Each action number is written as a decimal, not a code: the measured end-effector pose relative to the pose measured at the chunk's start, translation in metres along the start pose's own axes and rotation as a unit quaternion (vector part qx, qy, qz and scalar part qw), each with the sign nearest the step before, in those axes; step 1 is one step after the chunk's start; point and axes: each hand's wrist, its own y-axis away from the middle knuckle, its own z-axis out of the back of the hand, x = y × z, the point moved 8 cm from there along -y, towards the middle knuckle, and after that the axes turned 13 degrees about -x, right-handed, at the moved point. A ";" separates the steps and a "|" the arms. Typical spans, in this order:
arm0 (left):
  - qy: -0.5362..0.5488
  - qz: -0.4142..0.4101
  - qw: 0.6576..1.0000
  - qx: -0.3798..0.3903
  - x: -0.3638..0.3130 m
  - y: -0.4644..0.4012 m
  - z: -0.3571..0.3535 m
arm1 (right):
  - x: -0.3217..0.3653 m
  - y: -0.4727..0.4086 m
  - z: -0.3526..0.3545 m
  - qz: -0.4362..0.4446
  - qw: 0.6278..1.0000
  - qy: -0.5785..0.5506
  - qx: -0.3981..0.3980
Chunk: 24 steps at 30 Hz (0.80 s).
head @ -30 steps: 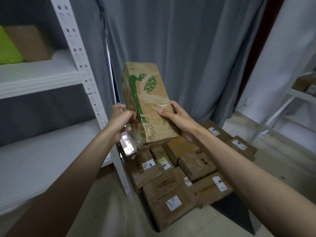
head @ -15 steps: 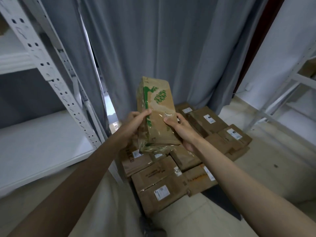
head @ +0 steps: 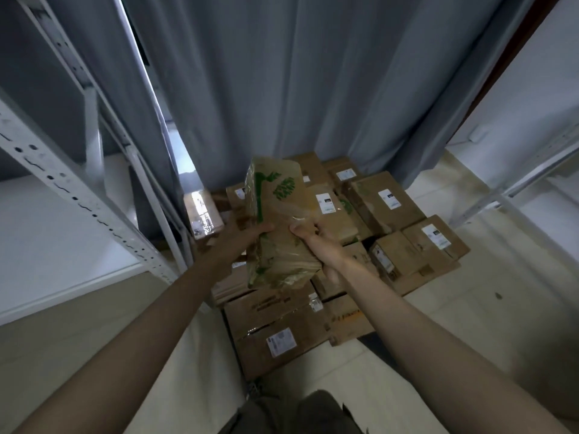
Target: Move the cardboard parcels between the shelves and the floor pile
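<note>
Parcel lowered from shelf height toward the pile.
Left hand and right hand both grip it; set-down looks next.

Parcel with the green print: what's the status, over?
Left hand and right hand both grip the parcel. Held above the floor pile. Nothing in the way.

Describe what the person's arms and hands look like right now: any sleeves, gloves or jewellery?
Both forearms are bare up to the frame edge, with no sleeves in view. The left hand and right hand wear no gloves. No watch, ring or bracelet is visible on either.
</note>
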 end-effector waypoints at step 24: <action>-0.063 0.128 0.978 -0.151 0.191 -0.257 -0.112 | -0.157 -0.333 -0.058 -0.164 0.981 0.093 0.041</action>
